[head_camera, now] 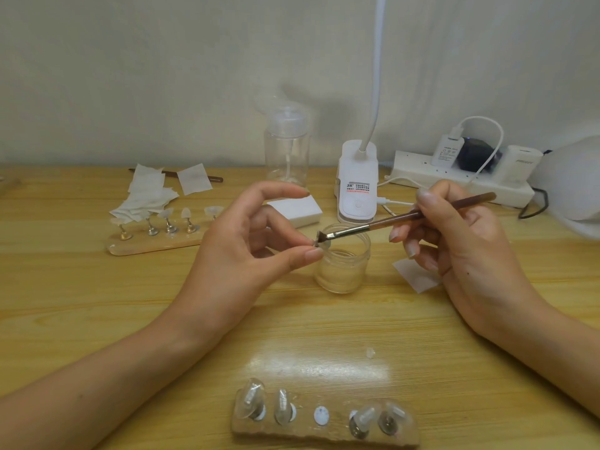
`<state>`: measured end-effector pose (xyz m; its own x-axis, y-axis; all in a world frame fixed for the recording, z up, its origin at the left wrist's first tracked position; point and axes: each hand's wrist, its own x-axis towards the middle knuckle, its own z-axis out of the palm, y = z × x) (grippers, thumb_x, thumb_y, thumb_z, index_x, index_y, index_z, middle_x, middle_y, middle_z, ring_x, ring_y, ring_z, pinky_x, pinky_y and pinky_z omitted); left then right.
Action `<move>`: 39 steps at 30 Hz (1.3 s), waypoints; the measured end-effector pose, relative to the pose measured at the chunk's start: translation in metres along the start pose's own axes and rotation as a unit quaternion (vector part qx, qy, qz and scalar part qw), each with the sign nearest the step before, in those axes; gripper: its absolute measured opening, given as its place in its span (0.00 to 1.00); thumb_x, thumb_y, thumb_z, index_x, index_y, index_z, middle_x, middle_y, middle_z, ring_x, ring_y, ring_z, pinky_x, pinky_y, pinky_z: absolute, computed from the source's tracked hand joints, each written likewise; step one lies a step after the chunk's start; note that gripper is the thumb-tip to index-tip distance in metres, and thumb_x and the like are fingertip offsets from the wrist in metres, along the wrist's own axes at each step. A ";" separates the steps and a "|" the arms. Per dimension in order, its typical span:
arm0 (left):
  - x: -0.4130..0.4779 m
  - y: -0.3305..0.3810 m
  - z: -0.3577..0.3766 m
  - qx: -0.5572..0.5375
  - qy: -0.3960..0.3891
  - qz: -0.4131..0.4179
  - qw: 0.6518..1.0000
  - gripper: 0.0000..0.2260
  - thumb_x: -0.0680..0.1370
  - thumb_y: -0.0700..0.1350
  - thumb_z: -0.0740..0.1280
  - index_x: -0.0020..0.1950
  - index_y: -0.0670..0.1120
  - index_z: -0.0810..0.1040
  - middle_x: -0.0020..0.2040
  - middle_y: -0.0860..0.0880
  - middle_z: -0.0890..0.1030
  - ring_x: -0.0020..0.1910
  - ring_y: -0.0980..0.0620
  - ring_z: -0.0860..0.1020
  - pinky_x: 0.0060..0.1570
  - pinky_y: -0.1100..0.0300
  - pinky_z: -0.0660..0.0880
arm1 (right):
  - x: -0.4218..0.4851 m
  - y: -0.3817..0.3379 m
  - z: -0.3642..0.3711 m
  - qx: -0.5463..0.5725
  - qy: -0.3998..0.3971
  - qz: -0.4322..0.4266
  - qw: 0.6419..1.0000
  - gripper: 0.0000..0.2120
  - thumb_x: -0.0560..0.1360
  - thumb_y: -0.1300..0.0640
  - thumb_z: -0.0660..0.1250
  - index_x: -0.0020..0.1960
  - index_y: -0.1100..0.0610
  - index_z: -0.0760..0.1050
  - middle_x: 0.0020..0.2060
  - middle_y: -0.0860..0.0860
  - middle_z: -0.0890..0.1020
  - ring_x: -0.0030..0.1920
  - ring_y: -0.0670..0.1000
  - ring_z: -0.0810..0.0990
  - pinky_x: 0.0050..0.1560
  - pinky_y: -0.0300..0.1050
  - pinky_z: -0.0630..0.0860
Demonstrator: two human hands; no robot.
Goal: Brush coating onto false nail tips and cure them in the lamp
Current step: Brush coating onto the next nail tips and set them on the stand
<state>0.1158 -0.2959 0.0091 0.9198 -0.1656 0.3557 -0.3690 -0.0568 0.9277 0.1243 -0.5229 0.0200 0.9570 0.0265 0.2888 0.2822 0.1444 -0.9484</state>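
My left hand (256, 238) pinches a small clear nail tip (321, 244) between thumb and a finger, just above an open glass jar (344, 267) of pale coating. My right hand (461, 241) grips a brown-handled brush (406, 219); its flat bristles touch the nail tip. A wooden holder (324, 430) near the front edge carries several clear tips on stands, with one middle spot bare. A second wooden holder (152, 245) with several tips stands at the left. The white curing lamp (578, 186) shows partly at the right edge.
A clip-on desk lamp (357, 183), a clear pump bottle (287, 151), a white block (298, 211) and a power strip (461, 180) with chargers line the back. Paper wipes (149, 193) lie at back left, one wipe (418, 277) under my right hand.
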 end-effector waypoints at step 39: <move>0.000 -0.002 0.002 0.049 0.016 0.014 0.999 0.20 0.70 0.44 0.76 0.61 0.54 0.79 0.42 0.50 0.85 0.43 0.54 0.83 0.43 0.40 0.75 | 0.000 -0.002 -0.001 -0.001 0.023 0.011 1.000 0.11 0.71 0.46 0.68 0.35 0.50 0.71 0.30 0.53 0.82 0.24 0.46 0.69 0.25 0.32 0.67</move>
<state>0.1168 -0.2975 0.0071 0.9121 -0.1373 0.3863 -0.4046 -0.1496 0.9022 0.1233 -0.5238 0.0217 0.9650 -0.0161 0.2618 0.2614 0.1427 -0.9546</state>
